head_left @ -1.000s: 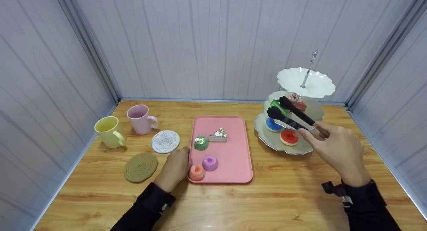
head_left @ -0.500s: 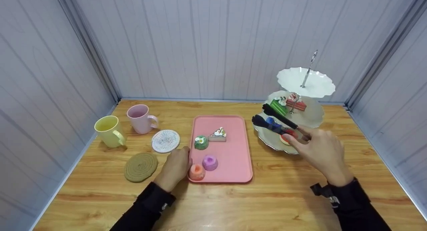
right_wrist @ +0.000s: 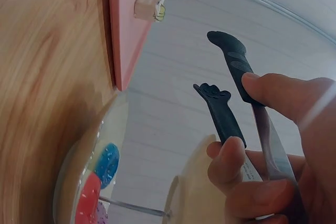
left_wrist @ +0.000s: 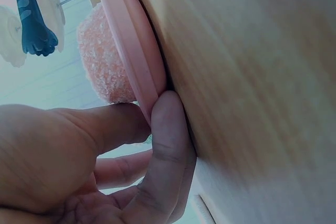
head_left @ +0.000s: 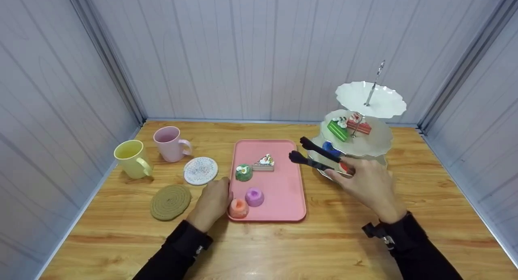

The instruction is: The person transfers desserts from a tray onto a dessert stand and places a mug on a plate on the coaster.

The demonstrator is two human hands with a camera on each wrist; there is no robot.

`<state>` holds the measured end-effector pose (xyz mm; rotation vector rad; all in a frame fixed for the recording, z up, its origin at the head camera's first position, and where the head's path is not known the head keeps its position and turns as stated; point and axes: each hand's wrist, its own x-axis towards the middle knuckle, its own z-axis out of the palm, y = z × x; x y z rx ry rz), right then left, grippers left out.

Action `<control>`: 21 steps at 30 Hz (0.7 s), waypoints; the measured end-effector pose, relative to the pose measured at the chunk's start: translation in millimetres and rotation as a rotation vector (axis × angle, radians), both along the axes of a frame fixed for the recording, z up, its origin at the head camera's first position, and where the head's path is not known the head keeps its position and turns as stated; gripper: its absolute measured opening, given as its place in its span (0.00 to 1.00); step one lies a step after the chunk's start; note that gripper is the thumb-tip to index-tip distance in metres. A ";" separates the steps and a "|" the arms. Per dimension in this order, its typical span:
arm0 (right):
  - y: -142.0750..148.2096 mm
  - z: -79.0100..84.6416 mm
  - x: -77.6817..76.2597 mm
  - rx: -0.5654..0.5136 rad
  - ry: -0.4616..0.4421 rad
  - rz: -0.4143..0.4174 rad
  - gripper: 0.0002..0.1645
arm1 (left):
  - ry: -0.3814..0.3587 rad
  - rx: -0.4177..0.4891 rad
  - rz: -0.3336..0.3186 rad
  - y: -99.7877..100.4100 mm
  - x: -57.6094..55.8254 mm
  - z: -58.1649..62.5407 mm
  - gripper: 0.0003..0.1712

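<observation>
My left hand pinches the left rim of a pink tray, its thumb beside an orange cake in the left wrist view. Also on the tray are a purple cake, a green domed cake and a cake slice. My right hand holds black-tipped tongs between thumb and fingers. Their tips are spread with nothing between them, at the tray's right edge in the head view. Behind the tongs, a blue doughnut and a red doughnut lie on the stand's bottom tier.
A three-tier cake stand stands at the right, with green and red cake slices on its middle tier. At the left are a yellow mug, a pink mug, a speckled coaster and a woven coaster.
My right hand has carried the tongs leftward and a little down, away from the cake stand to the tray's right edge. The left hand and the tray have stayed in place.
</observation>
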<state>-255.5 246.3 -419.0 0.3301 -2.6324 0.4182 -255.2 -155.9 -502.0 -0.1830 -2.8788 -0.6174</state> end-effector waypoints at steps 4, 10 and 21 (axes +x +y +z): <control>-8.0 -3.9 -3.2 -0.002 -0.022 0.024 0.30 | -0.004 -0.022 0.009 -8.2 -17.6 -27.9 0.03; -16.2 -9.7 -7.4 -0.002 -0.083 0.036 0.35 | -0.007 -0.009 -0.009 -10.3 -20.9 -34.1 0.04; -32.9 -26.3 -17.2 0.006 -0.116 0.049 0.28 | -0.059 0.008 -0.014 5.4 12.7 22.9 0.03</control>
